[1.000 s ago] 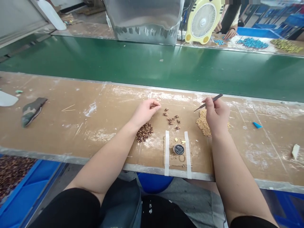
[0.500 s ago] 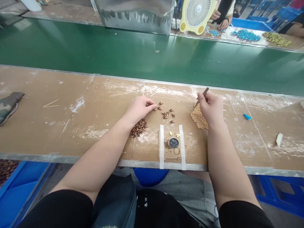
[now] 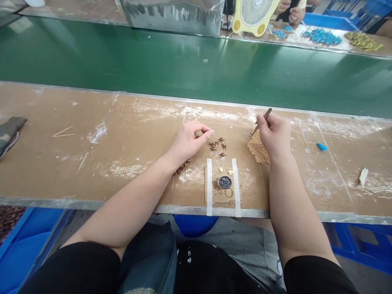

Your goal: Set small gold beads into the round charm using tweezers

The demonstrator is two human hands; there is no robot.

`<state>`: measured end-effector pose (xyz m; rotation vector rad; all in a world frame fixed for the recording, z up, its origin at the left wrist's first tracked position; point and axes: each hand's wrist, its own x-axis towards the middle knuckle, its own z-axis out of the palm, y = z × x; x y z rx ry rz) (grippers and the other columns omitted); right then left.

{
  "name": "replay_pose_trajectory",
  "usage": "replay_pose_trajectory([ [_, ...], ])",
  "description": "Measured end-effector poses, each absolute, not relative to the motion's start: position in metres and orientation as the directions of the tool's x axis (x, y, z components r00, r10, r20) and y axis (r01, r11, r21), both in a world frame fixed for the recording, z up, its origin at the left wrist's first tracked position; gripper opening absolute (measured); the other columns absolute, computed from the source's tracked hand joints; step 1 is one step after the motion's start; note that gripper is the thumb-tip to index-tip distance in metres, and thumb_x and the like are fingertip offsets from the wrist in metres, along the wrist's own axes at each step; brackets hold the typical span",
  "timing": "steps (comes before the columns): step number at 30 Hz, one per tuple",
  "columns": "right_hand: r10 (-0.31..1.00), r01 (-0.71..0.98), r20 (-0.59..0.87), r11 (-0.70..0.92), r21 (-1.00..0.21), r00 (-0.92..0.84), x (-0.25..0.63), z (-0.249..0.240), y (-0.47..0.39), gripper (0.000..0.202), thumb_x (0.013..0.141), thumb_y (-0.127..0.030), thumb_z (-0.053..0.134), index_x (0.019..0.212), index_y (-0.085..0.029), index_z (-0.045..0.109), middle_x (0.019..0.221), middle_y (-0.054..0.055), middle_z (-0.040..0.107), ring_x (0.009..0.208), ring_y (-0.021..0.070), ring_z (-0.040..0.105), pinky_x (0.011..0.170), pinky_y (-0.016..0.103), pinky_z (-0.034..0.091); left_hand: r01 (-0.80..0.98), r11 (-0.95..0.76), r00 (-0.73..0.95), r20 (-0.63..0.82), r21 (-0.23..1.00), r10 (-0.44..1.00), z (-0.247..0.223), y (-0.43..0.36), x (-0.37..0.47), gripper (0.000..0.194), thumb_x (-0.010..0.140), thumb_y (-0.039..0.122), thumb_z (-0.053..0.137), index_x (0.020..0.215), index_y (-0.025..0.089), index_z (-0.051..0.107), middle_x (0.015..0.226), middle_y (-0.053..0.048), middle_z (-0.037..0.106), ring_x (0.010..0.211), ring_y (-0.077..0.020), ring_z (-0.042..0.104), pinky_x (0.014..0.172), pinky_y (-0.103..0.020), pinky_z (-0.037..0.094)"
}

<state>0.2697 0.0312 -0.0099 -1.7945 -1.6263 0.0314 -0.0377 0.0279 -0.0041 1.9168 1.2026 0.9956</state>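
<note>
Yellow fan (image 3: 255, 16) beyond green belt (image 3: 128, 61)

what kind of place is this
Probably a factory workshop for hand work with small parts. What looks like a green conveyor belt runs beyond the worktop, a pile of tan pellets lies by the right hand, and across the belt are heaped blue pieces.

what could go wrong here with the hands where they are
The pointed tool in the right hand may scatter the loose yellow beads at its tip. The wrist of the left hand partly hides the brown pile and could drag pieces. The small dark-filled cup, near the table edge, might get bumped.
</note>
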Motion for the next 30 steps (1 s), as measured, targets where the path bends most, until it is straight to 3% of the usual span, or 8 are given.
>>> replay_pose_trajectory([
  [7, 0.889, 0.841, 0.410, 0.053, -0.538, 0.206, 0.2673, -0.0091, 0.0323, 0.037, 0.102, -0.045, 0.059, 0.072, -0.024, 0.062, 0.057, 0.000, 0.051, 0.058, 0.0171, 0.047, 0.062, 0.036, 0.032, 0.376, -0.349, 0.263, 0.263, 0.858, 0.928, -0.0059, 0.0280, -0.0367, 0.016, 0.099, 0.025, 0.075, 0.084, 0.023, 0.080, 0.093, -0.004, 0.082, 0.086, -0.0174, 0.068, 0.087, -0.037, 0.055],
  [18, 0.901, 0.805, 0.394, 0.094, -0.586, 0.181, 0.2669, -0.0104, 0.0329, 0.042, 0.101, -0.051, 0.059, 0.069, -0.025, 0.057, 0.056, -0.002, 0.049, 0.056, 0.0159, 0.044, 0.061, 0.035, 0.030, 0.379, -0.314, 0.280, 0.216, 0.871, 0.935, -0.0023, 0.0261, -0.0359, 0.016, 0.099, 0.029, 0.074, 0.086, 0.023, 0.081, 0.094, -0.005, 0.083, 0.084, -0.0172, 0.067, 0.081, -0.037, 0.052],
  [22, 0.880, 0.783, 0.390, 0.035, -0.621, 0.270, 0.2646, -0.0091, 0.0323, 0.040, 0.102, -0.049, 0.058, 0.070, -0.024, 0.059, 0.056, -0.001, 0.049, 0.057, 0.0161, 0.045, 0.062, 0.036, 0.031, 0.382, -0.310, 0.280, 0.211, 0.871, 0.937, -0.0022, 0.0254, -0.0351, 0.016, 0.099, 0.028, 0.074, 0.085, 0.024, 0.081, 0.094, -0.004, 0.082, 0.083, -0.0164, 0.066, 0.079, -0.036, 0.051],
  [27, 0.815, 0.763, 0.421, -0.038, -0.645, 0.397, 0.2658, -0.0097, 0.0339, 0.048, 0.101, -0.052, 0.063, 0.063, -0.025, 0.049, 0.055, -0.001, 0.048, 0.058, 0.0149, 0.043, 0.062, 0.036, 0.033, 0.400, -0.316, 0.288, 0.209, 0.860, 0.935, -0.0033, 0.0243, -0.0333, 0.016, 0.098, 0.028, 0.074, 0.084, 0.024, 0.080, 0.094, -0.004, 0.082, 0.084, -0.0166, 0.067, 0.078, -0.035, 0.051],
  [30, 0.813, 0.759, 0.401, -0.074, -0.647, 0.422, 0.2680, -0.0110, 0.0354, 0.044, 0.102, -0.045, 0.062, 0.064, -0.026, 0.050, 0.057, -0.001, 0.051, 0.058, 0.0153, 0.045, 0.064, 0.037, 0.035, 0.404, -0.319, 0.291, 0.210, 0.857, 0.933, -0.0043, 0.0237, -0.0330, 0.015, 0.098, 0.028, 0.074, 0.084, 0.024, 0.080, 0.093, -0.004, 0.081, 0.083, -0.0167, 0.067, 0.077, -0.035, 0.051],
])
